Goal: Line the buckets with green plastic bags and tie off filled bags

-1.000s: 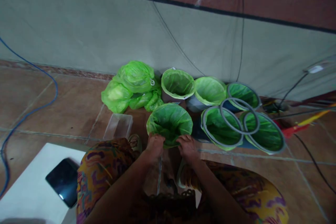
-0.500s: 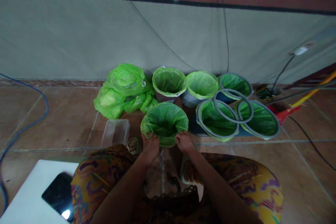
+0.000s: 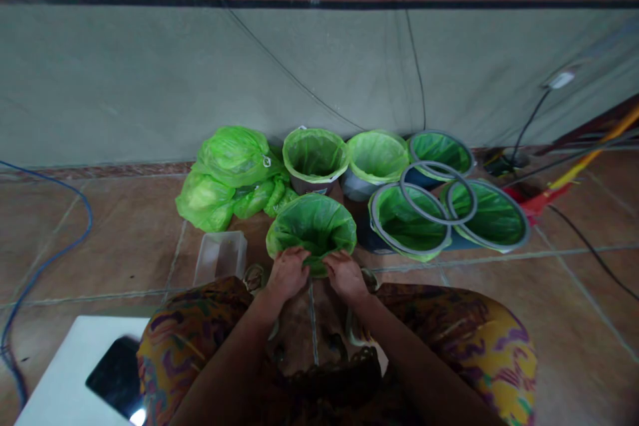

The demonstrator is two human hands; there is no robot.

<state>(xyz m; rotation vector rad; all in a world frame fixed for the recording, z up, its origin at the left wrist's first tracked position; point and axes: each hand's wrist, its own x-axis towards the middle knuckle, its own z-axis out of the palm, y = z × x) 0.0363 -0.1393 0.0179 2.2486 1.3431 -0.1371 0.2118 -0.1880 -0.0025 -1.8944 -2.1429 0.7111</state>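
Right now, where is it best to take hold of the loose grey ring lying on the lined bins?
Probably the loose grey ring's near arc, from above: it spans open green liner there, leaving finger room underneath. Its far arc rests on another bin's rim.

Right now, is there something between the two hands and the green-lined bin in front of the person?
Nothing visible. The left hand and right hand are already on the near rim of the green-lined bin, gripping its bag there.
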